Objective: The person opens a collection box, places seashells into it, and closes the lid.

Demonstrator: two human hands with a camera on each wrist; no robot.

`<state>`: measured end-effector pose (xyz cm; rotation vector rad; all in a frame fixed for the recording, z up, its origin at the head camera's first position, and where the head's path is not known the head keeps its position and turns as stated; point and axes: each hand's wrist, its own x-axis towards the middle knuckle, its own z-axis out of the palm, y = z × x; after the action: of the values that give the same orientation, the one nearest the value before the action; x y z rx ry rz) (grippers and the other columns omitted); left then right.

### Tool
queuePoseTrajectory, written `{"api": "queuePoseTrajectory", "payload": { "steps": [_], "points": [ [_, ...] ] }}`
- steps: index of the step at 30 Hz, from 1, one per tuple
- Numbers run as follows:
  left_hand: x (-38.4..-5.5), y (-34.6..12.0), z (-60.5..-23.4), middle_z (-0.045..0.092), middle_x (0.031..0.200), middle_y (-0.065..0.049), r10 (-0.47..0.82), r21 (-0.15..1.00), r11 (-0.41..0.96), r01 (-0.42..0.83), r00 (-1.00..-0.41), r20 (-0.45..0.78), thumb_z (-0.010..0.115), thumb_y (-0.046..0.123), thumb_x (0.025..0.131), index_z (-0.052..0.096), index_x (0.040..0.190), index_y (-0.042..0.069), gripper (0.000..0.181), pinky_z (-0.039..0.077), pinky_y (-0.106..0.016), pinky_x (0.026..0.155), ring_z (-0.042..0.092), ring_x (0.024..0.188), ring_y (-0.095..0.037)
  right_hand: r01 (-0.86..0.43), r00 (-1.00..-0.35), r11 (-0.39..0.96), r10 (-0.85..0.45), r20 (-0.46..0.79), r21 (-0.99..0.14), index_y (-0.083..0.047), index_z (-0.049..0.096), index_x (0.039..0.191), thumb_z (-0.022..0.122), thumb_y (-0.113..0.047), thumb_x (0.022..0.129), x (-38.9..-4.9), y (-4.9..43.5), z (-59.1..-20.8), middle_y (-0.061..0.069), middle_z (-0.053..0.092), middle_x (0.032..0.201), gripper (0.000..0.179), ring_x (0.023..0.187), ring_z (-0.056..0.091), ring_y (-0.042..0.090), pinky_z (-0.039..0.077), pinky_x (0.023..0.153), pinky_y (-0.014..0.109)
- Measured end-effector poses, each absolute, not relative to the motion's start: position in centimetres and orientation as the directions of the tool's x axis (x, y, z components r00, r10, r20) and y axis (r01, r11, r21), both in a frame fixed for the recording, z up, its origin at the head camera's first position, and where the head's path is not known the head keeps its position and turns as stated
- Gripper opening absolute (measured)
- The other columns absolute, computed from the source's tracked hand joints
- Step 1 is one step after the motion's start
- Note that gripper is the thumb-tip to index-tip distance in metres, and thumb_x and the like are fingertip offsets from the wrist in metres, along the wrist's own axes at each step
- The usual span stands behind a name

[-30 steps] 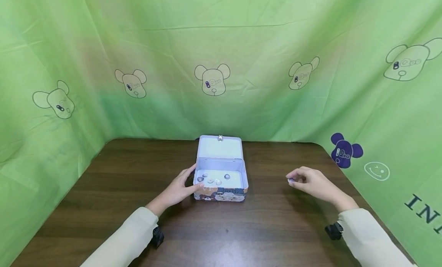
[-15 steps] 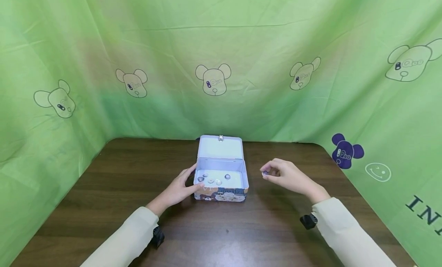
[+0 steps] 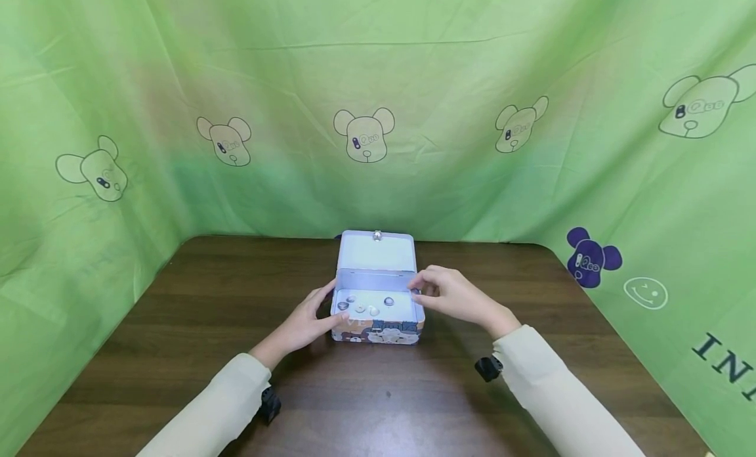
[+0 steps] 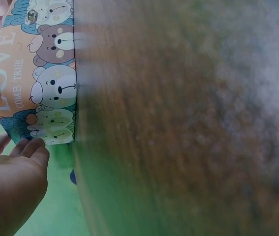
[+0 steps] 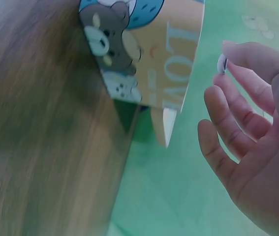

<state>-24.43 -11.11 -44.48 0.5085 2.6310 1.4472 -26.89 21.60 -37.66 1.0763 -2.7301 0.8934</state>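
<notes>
A small tin box (image 3: pixel 378 333) with bear faces and the word LOVE on its front stands on the table, its lid (image 3: pixel 377 254) tipped back. Several small round shiny pieces lie inside, one of them a domed disc (image 3: pixel 388 301). My left hand (image 3: pixel 302 326) grips the box's left front corner, thumb over the front rim and fingers along the side wall. Over the box's right rim is my right hand (image 3: pixel 451 296). In the right wrist view its thumb and forefinger pinch a small white disc (image 5: pixel 222 64) with a dark edge; the other fingers are spread loosely.
The box rests on a dark wooden table (image 3: pixel 236 280) with rounded far corners. A green curtain (image 3: pixel 437 188) printed with bear heads hangs behind it and along both sides. A black band (image 3: pixel 488 369) sits at the right wrist.
My right hand has travelled left across the table to the box, carrying the small disc. My left hand and the box have stayed in place.
</notes>
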Motion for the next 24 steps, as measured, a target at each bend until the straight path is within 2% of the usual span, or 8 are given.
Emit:
{"api": "queuePoseTrajectory", "payload": {
  "steps": [13,24],
  "points": [
    [-24.5,-11.0,-44.4,0.032,0.157,-0.017,0.328,0.831,0.498,0.246,-0.941,0.083,0.07,0.044,0.093,0.027,0.16,0.018,0.084,0.03,-0.062,0.109,0.032,0.143,-0.038,-0.661,-0.731,0.575,-0.64,0.238,-0.482,-0.006,0.073,0.11,0.073,-0.013,0.092,-27.6,19.5,-38.1,0.001,0.065,0.098,0.019,0.075,0.057,0.008,0.051,0.067,0.027],
    [-24.5,-11.0,-44.5,0.033,0.157,-0.017,0.331,0.832,0.495,0.252,-0.94,0.088,0.07,0.044,0.093,0.027,0.16,0.017,0.084,0.03,-0.063,0.109,0.032,0.143,-0.038,-0.634,-0.753,0.595,-0.62,0.221,-0.494,-0.005,0.072,0.114,0.073,-0.013,0.092,-27.5,19.2,-38.4,0.002,0.064,0.101,0.022,0.073,0.055,0.01,0.05,0.064,0.027]
  ]
}}
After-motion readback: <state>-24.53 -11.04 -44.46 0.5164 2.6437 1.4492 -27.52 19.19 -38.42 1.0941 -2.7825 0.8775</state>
